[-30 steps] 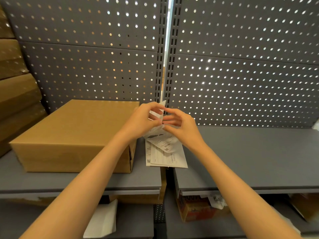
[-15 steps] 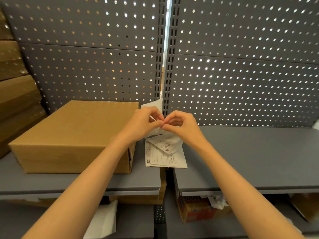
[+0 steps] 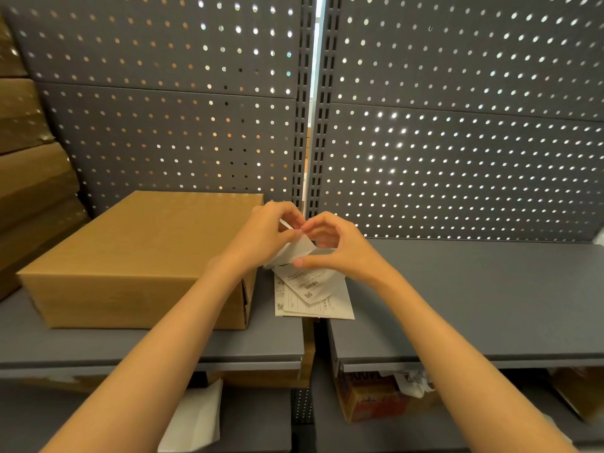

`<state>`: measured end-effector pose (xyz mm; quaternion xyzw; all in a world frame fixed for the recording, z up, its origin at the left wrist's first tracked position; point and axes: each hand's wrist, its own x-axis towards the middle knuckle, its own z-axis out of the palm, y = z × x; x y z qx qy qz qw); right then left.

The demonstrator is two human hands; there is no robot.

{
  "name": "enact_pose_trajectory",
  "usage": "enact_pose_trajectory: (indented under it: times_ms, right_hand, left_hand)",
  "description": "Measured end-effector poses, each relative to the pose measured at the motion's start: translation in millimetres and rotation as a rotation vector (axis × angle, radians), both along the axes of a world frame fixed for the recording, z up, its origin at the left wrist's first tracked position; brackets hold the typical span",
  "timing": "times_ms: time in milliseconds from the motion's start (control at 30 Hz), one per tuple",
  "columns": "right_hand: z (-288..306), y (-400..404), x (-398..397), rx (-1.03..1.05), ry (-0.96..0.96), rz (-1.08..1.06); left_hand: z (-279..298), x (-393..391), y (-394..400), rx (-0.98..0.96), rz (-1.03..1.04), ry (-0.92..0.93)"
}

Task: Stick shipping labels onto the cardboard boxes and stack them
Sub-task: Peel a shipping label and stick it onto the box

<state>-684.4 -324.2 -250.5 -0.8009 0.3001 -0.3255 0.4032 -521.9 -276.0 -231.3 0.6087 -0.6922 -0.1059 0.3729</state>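
Observation:
A closed brown cardboard box [image 3: 140,256] lies flat on the grey shelf [image 3: 474,299], left of centre, with no label on its top. Just right of the box, my left hand [image 3: 264,237] and my right hand [image 3: 336,246] meet above the shelf, both pinching one white shipping label [image 3: 299,250] at its upper corner. The label curls downward between my fingers. Beneath my hands a small pile of printed label sheets [image 3: 313,299] rests on the shelf across the gap between the two shelf boards.
A stack of brown cardboard boxes [image 3: 29,178] rises at the far left. A grey perforated back panel [image 3: 457,142] closes the shelf behind. Below are a white sheet [image 3: 196,420], a printed carton [image 3: 369,397] and crumpled paper [image 3: 411,380].
My fingertips have drawn together on the label's corner, and the label, which stood up behind my hands earlier, now hangs curled below them. The box and the sheets have not moved.

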Motion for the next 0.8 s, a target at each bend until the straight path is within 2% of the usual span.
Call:
enact_pose_trajectory:
  times_ms: [267,433,800]
  right_hand:
    - [1.4,0.4,-1.8,0.005,0.034,0.063]
    - [1.6,1.4,0.8,-0.116,0.009,-0.022]
    - [-2.4,2.4,4.5,-0.109,-0.043,-0.060]
  left_hand:
    - [-0.5,-0.6,-1.8,-0.005,0.017,-0.006]
    - [1.2,-1.8,-0.3,-0.002,-0.008,-0.006]
    - [3.2,-4.2,2.2,0.001,-0.028,0.008]
